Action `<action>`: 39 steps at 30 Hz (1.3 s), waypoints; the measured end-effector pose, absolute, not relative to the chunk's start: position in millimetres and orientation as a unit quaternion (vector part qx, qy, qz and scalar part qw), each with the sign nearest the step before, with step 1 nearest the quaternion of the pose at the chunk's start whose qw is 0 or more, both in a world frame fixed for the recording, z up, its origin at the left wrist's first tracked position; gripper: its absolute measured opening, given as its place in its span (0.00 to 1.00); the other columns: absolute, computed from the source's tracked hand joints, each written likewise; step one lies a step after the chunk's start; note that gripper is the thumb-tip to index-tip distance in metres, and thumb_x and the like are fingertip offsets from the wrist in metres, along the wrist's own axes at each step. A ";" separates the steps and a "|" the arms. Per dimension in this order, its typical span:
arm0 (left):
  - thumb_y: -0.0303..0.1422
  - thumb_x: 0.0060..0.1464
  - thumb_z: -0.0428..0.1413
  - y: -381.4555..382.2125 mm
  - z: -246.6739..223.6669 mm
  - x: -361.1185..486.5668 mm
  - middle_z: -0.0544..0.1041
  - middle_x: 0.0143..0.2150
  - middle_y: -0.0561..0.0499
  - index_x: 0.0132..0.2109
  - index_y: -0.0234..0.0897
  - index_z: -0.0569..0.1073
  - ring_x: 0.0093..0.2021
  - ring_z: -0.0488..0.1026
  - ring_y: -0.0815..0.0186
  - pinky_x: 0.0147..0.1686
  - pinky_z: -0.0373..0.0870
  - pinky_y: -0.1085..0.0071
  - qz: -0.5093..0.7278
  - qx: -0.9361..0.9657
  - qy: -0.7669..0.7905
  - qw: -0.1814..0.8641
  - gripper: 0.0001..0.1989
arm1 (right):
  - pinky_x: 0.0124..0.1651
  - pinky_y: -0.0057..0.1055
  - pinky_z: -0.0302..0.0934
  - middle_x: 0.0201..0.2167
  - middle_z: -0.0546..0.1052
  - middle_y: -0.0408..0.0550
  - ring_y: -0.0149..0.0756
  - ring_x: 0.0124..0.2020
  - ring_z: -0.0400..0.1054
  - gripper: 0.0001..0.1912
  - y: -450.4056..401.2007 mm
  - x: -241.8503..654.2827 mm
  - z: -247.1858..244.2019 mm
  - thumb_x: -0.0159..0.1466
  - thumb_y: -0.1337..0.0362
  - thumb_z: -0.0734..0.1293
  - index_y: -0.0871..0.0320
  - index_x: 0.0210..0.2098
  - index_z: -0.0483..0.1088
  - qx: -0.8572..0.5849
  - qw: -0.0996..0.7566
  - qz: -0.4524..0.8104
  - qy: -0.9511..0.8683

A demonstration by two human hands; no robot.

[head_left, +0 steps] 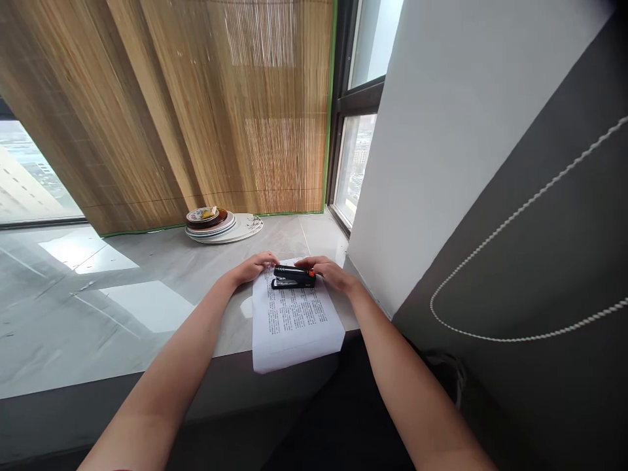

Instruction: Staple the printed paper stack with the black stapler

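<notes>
Printed white paper [297, 320] lies on the grey marble sill, its near end hanging over the front edge. A black stapler [294, 277] with a red-orange part at its right end rests on the upper part of the sheet. My right hand [330, 271] is at the stapler's right end, its fingers bent around the back of it. At the paper's upper left edge is my left hand [256, 267], its fingertips close to the stapler's left end. Whether those fingertips pinch the sheet is too small to tell.
Stacked plates [210, 226] stand at the back of the marble sill [161, 281], before a hanging bamboo blind [220, 118]. A white wall [422, 131] rises on the right, with a beaded cord [500, 226] hanging beside it.
</notes>
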State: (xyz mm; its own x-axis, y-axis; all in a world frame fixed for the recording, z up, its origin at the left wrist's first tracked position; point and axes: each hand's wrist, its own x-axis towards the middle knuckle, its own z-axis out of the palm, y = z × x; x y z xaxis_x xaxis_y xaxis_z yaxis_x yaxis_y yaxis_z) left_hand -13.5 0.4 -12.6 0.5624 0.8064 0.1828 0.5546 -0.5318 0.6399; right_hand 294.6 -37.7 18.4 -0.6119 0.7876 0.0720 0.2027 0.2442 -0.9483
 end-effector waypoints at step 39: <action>0.22 0.69 0.53 -15.9 -4.9 14.8 0.83 0.44 0.38 0.50 0.23 0.79 0.39 0.83 0.66 0.42 0.81 0.77 0.463 0.330 0.377 0.731 0.11 | 0.58 0.42 0.61 0.48 0.83 0.48 0.42 0.51 0.69 0.18 -43.6 251.7 -0.6 0.74 0.75 0.61 0.55 0.53 0.79 -0.260 0.359 -0.165 -0.881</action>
